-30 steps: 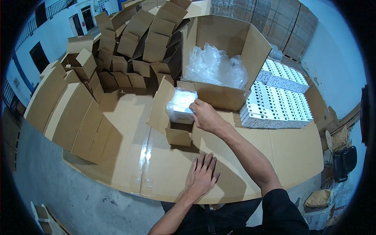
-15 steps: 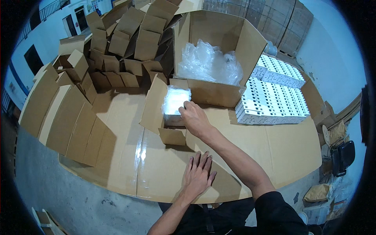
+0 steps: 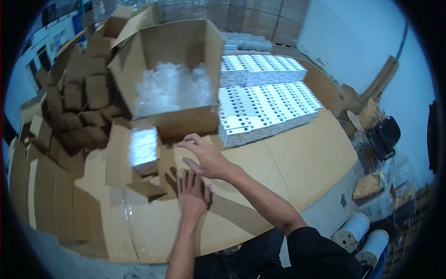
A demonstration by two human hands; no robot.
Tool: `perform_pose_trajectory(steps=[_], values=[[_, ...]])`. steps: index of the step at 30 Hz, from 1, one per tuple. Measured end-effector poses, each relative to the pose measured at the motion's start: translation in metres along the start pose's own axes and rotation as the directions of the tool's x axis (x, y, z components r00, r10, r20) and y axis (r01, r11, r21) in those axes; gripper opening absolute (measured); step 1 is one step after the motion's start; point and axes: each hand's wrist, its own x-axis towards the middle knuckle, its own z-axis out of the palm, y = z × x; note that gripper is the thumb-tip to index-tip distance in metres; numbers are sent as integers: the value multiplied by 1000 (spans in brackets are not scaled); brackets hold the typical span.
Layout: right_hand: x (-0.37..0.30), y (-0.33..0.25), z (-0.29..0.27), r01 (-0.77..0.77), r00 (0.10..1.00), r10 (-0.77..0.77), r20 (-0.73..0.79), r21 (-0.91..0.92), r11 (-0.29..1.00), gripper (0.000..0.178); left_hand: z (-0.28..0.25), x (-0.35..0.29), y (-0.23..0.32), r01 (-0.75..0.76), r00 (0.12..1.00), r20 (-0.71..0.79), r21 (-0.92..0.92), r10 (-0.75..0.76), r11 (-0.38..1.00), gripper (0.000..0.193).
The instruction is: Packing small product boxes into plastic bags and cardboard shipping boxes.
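Note:
A small open carton (image 3: pixel 119 160) stands left of my hands. Inside it sits a white block-shaped pack (image 3: pixel 143 148), wrapped in clear shiny plastic on top. My right hand (image 3: pixel 203 156) hovers just right of this carton, fingers and thumb apart, holding nothing. My left hand (image 3: pixel 192 197) lies palm down with fingers stretched on the cardboard-covered table (image 3: pixel 260 186), close below the right hand. Beyond my right hand stand rows of small white boxes (image 3: pixel 269 111) with dark square marks, packed tightly in two blocks.
Behind the small carton stands a large open carton (image 3: pixel 186 122) with clear plastic bags (image 3: pixel 174 86) in it. Several empty cartons (image 3: pixel 86 93) crowd the left side. On the floor at the lower right are white cable reels (image 3: pixel 353 230) and a black chair (image 3: pixel 384 135).
My view has swung to the right. My right hand has let go of the wrapped pack and come out of the small carton, to its right. My left hand stays on the table, farther forward.

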Motion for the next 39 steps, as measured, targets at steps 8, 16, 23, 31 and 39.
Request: perform_pose_trajectory(steps=[8, 16, 23, 31, 39], values=[[-33, 116, -139, -220, 954, 162, -253, -222, 950, 33, 14, 70, -19, -35, 981, -193, -162, 3, 986, 34], [28, 222, -203, -505, 852, 370, -370, -397, 766, 59, 12, 86, -23, -54, 983, -179, -136, 30, 989, 32], [64, 280, -211, -586, 777, 342, -528, -407, 701, 62, 17, 92, -21, -45, 987, -160, -140, 22, 989, 32], [56, 299, -208, -471, 785, 98, -611, -487, 736, 38, 13, 95, -18, -46, 984, -179, -133, 21, 990, 30], [33, 304, -216, -445, 822, 18, -570, -621, 646, 29, 16, 94, -17, -54, 982, -188, -145, 26, 988, 29]])
